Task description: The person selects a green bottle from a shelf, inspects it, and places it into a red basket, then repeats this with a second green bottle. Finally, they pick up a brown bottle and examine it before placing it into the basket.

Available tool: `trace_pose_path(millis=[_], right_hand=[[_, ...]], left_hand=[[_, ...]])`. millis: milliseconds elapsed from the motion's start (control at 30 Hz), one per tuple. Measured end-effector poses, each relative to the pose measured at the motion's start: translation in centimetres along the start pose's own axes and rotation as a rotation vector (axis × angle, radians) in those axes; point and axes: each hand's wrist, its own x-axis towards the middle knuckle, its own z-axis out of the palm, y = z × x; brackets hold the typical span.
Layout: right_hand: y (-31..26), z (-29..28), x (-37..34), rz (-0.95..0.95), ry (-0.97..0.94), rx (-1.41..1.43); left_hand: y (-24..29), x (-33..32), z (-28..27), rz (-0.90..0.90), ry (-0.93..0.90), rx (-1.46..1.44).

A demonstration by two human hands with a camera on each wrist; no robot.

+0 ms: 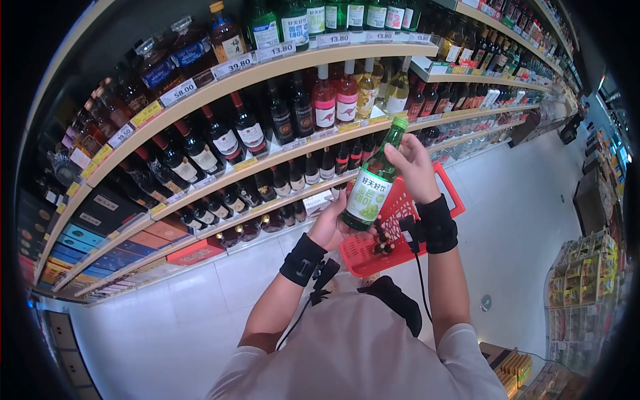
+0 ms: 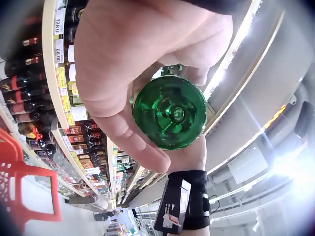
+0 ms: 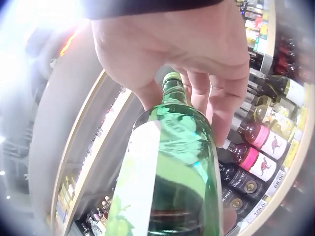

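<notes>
A green glass bottle [image 1: 371, 190] with a white-and-green label and a light green cap is held tilted between both hands, in front of the shelves. My left hand [image 1: 329, 223] grips its lower end; in the left wrist view the fingers curl round the round green base [image 2: 170, 113]. Up at the neck, my right hand [image 1: 419, 172] holds the bottle with thumb and fingers. The right wrist view shows the bottle's shoulder [image 3: 182, 123] and part of the label, the fingers around the neck.
Below the hands is a red perforated shopping basket [image 1: 359, 259] with small dark items in it. Curved shelves [image 1: 280, 61] of bottles and price tags run across the front. A display of packets [image 1: 583, 283] stands on the right, beyond the pale tiled floor [image 1: 507, 220].
</notes>
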Motion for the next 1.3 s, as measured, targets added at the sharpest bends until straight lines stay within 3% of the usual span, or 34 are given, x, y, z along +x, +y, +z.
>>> trace_pose_path(millis=[100,200,267,633,800,900,1033,1133,1233,1300], right_hand=[[0.9,0.0,-0.4,-0.008,0.047,0.003],[1.4,-1.4,-0.6,0.157,-0.056,-0.059],[3.4,-2.2,-0.5,0.207,0.022,-0.009],[9.6,-7.4,-4.4,0.546,0.062,0.042],[12.1,-10.3,-4.9,0.595,0.111,-0.022],[12.7,-11.8,-5.2,0.626,0.154,-0.016],[13.8,-13.9,-6.2,0.675,0.166,-0.014],[14.3,-15.5,-6.6,0.674,0.098,-0.115],[17.5,-16.7,-7.1,0.562,0.096,-0.315],[19.1,-17.2,-7.6,0.537,0.084,-0.688]], left_hand=[[-0.6,-0.4,0.3,0.008,0.066,0.039],[-1.7,-0.2,-0.7,0.020,0.107,0.078],[-2.6,-0.1,-1.3,0.057,0.167,0.173],[-7.4,-0.4,-4.5,-0.204,0.332,0.195],[-10.0,0.3,-5.0,-0.290,0.317,0.092],[-10.9,1.6,-4.5,-0.218,0.371,0.237],[-11.8,2.5,-6.4,-0.241,0.451,0.077],[-12.7,3.4,-7.2,-0.313,0.532,0.365],[-15.2,3.8,-9.0,-0.211,0.645,0.647],[-15.4,3.8,-9.4,-0.254,0.655,0.603]])
